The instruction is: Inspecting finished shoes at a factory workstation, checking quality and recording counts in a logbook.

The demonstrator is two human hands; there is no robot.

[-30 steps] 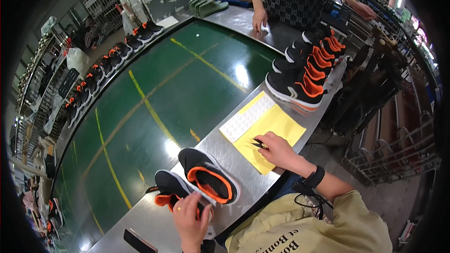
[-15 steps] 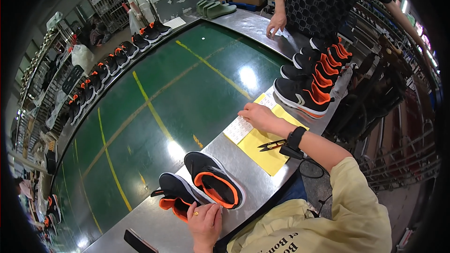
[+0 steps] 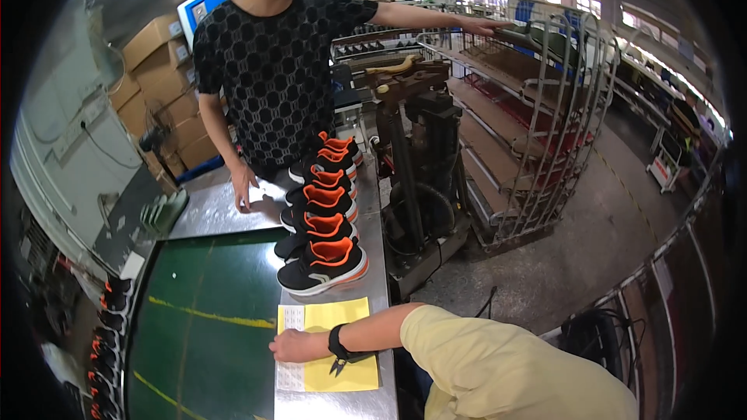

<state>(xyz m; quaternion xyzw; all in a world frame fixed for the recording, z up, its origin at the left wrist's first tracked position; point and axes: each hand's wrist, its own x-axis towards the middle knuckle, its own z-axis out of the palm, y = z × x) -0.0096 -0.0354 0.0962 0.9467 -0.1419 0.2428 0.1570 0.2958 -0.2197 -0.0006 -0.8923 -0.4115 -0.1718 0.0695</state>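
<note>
My right hand (image 3: pixel 291 346), with a dark band on the wrist, rests at the left edge of a sheet of small white printed labels (image 3: pixel 291 379). Its fingers are curled closed; whatever may be between them is hidden. Under the labels lies a yellow sheet (image 3: pixel 342 379). A pair of black thread snips (image 3: pixel 338 366) pokes out beside my wrist, over the yellow sheet. Just beyond the paper, a row of black sneakers with orange linings (image 3: pixel 323 268) runs away along the metal table. My left hand is out of view.
Across the table stands a co-worker (image 3: pixel 264 85), one hand low by the table, the other arm stretched toward a wheeled rack (image 3: pixel 537 132). A green belt surface (image 3: pixel 210 342) lies left, with more sneakers (image 3: pixel 105 358) along its far side. Green clogs (image 3: pixel 165 211) sit at the corner.
My view has swung up and to the right. The near pair of sneakers, the phone and my left hand have left the picture. My right hand stays at the label sheet.
</note>
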